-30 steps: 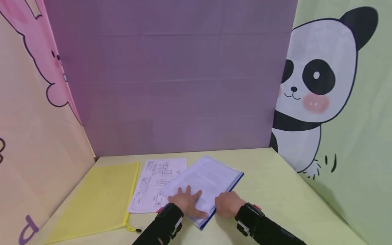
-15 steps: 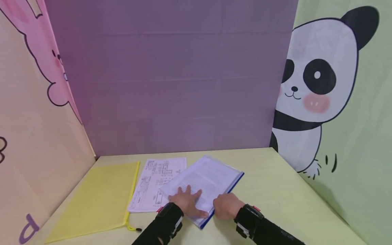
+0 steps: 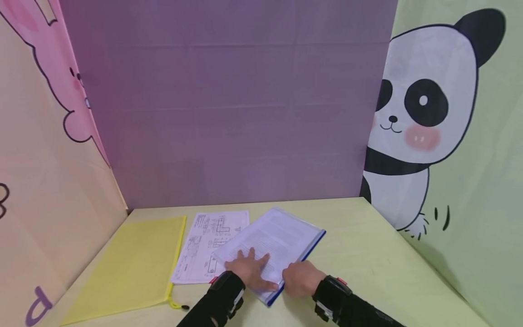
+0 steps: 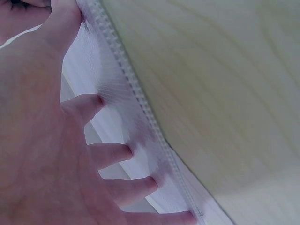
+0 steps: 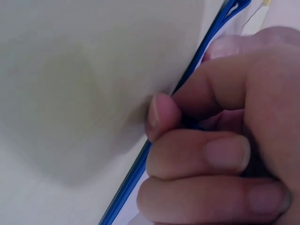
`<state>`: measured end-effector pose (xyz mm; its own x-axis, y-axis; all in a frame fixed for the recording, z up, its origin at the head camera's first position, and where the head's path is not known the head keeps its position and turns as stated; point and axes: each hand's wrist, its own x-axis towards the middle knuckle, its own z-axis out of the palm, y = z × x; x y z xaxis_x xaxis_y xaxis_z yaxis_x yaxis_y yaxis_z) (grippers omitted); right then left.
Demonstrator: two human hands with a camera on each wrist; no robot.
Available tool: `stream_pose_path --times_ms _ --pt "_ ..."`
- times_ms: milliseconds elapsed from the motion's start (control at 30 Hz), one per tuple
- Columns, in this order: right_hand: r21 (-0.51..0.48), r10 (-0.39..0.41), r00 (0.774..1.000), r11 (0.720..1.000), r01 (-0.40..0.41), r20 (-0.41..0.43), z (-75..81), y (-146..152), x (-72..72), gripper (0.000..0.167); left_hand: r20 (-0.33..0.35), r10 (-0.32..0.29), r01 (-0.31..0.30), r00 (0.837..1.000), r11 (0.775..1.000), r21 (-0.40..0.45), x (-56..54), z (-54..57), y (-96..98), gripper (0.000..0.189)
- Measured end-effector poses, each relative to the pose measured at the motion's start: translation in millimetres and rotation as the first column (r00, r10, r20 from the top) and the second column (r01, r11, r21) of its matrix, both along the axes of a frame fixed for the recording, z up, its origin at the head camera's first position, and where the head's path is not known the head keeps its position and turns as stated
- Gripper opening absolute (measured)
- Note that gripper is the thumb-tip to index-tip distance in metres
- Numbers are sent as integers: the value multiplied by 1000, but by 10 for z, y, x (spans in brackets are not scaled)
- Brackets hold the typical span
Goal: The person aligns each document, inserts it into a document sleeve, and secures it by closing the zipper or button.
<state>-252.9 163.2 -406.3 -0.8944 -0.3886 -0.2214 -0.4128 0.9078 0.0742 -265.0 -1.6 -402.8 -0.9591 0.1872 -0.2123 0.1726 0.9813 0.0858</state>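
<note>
Pouch (image 3: 278,244) — clear, rectangular, blue-edged — left fingers (image 3: 251,254) splayed atop.

The folder (image 3: 282,236) looks plastic, the tabletop (image 3: 367,259) smooth, matt wood.

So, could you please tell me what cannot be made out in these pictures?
- Wording on the page in the blue-zipped document pouch: too small, head view.
- Print beneath the left hand: covered by that hand, head view.
- Exactly which part of the blue zip the right hand pinches: hidden by its fingers, right wrist view.
- Lower right of the technical drawing sheet: covered by the pouch, head view.
</note>
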Motion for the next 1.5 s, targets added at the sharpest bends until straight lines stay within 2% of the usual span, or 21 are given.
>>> stream_pose_path --times_ms 167,500,600,800,967,1167,1333,1500 --pt "-2 29 1000 1000 -29 -8 -9 -27 31 15 -9 -7 7 1000 1000 10 3 5 -11 92" --pt "8 43 996 999 -42 -81 -31 -47 42 19 -26 -26 27 999 999 21 3 20 -37 92" --pt "4 36 997 999 -36 -62 -23 -43 26 19 -28 -26 27 999 999 33 0 10 -53 93" --pt "-12 -27 1000 1000 26 -7 -35 -10 0 16 -50 -40 43 998 997 59 20 -64 -36 94" --pt "9 -39 998 999 40 -42 -13 -5 -10 15 -84 -12 16 996 999 43 19 -95 31 93" --pt "11 -57 994 998 58 -98 -31 3 -39 19 -92 8 -7 996 1000 15 17 -94 73 94" --pt "50 -57 982 996 67 -181 -64 41 -93 23 -110 -31 33 993 999 13 45 -42 42 87" --pt "32 -66 970 997 75 -234 -82 139 -176 26 -152 -91 92 984 996 -3 43 -25 2 79"
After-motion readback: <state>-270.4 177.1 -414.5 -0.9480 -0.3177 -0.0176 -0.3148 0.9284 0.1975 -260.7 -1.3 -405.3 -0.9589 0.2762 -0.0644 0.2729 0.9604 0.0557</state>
